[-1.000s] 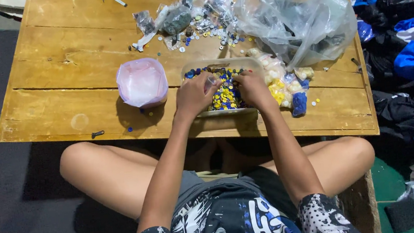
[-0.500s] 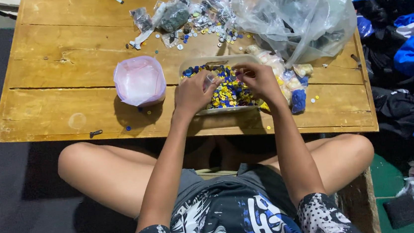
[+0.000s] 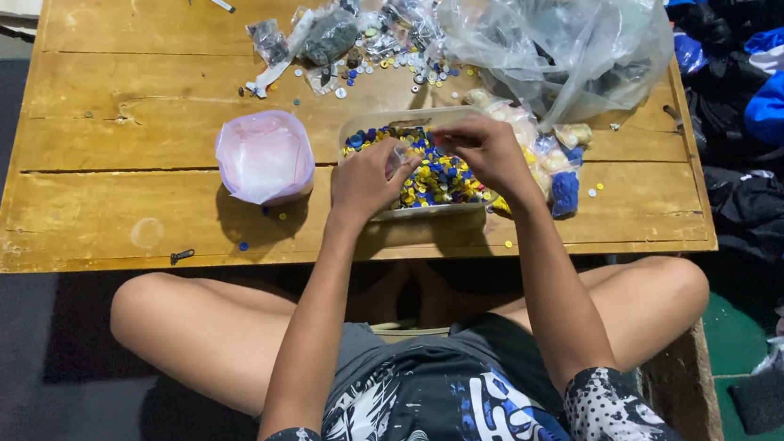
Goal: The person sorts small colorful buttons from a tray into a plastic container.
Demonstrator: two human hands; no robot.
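Glossy round buttons [image 3: 426,175] in rectangular plastic tray [image 3: 374,125], both hands' fingers [image 3: 405,158] pinching some.

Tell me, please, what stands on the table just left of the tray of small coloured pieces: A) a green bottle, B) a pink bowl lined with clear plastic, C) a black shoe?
B: the pink bowl stands beside the tray, just left of the left hand.

Bare forearms, bare left hand [image 3: 365,180], bare right hand [image 3: 490,150], no rings or watch showing. Bare knees and legs, crossed. Black shirt, splashed with white and blue print, speckled white at short sleeves. Grey shorts.
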